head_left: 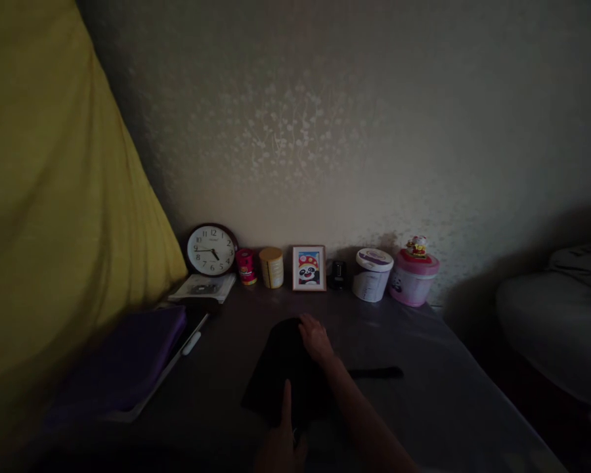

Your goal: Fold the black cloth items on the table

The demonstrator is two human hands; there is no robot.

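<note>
Where the dim tabletop (438, 407) lies nearest the camera, a black cloth (280, 374) is spread flat at its middle, its shape hard to make out in the poor light. The right hand (315, 338) rests on the far edge of the cloth, palm down, fingers loosely apart and laid flat rather than closed around anything. The left hand (280, 437) comes in at the bottom edge of the view with one finger stretched forward onto the near part of the cloth; whether its other fingers pinch the fabric cannot be told, since the hand is cut off and in shadow. Just right of the cloth a narrow black strap (377, 373) lies on the table, running out sideways. To the left sit a purple folder (128, 358) with a white pen (192, 343) beside it, and behind them a booklet (204, 288). Along the wall stand, from left to right, a round clock (211, 249), a red tin (246, 266), a yellow tin (272, 267), a framed picture (308, 268), a small black object (338, 274), a white tub (372, 274) and a pink tub (414, 279) with a figurine (417, 246) on its lid. A yellow curtain (54, 197) fills the left side.
</note>
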